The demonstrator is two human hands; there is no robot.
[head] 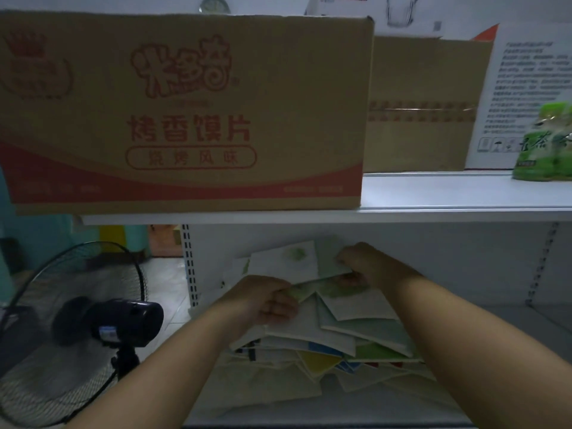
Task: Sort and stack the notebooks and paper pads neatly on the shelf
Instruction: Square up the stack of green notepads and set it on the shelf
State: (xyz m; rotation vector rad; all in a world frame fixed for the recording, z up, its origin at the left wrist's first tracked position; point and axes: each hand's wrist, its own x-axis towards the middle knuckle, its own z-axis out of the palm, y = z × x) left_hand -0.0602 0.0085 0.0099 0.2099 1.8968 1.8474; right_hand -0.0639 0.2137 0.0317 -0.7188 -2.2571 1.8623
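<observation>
Left hand: the left hand (267,301) reaches into the lower shelf (501,323), fingers curled tight and pinching the near end of a thin green-printed notebook (306,291).
Right hand: the right hand (368,263) is further back, fingers and thumb closed on the right edge of a pale green pad (328,258).
Notebooks: a loose pile of notebooks and pads (337,342) lies fanned and crooked on the lower shelf under both forearms, with white, green, yellow and blue covers overlapping; a white notebook with a green motif (286,261) is tilted up at the back, just left of the pale green pad.
Upper shelf: the white board above (433,193) carries a large printed cardboard carton (185,113), a second taped carton (421,103) behind it and a green packet (544,144) at the right edge.
Beside the unit: a black standing fan (74,320) is on the floor to the left.
</observation>
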